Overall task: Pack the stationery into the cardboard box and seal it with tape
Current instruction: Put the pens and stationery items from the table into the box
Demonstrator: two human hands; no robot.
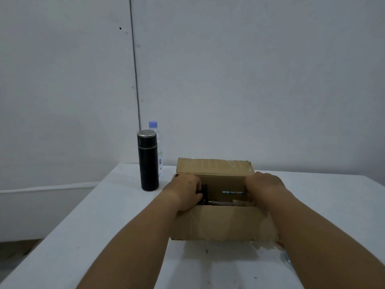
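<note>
A brown cardboard box (223, 223) stands open on the white table, its far flap upright and its near flap hanging toward me. Inside I see a black object (204, 196), a blue patterned pen-like item (233, 192) and some brownish sticks at the bottom. My left hand (185, 191) rests on the box's left edge, its fingers curled down over the side flap. My right hand (264, 186) lies on the right edge, its fingers bent over that side flap. The fingertips of both hands are hidden inside the box.
A black thermos (148, 160) stands left of the box, with a clear water bottle with a blue cap (155, 130) right behind it. The white table (100, 226) runs to a wall at the back; its left edge drops off to the floor.
</note>
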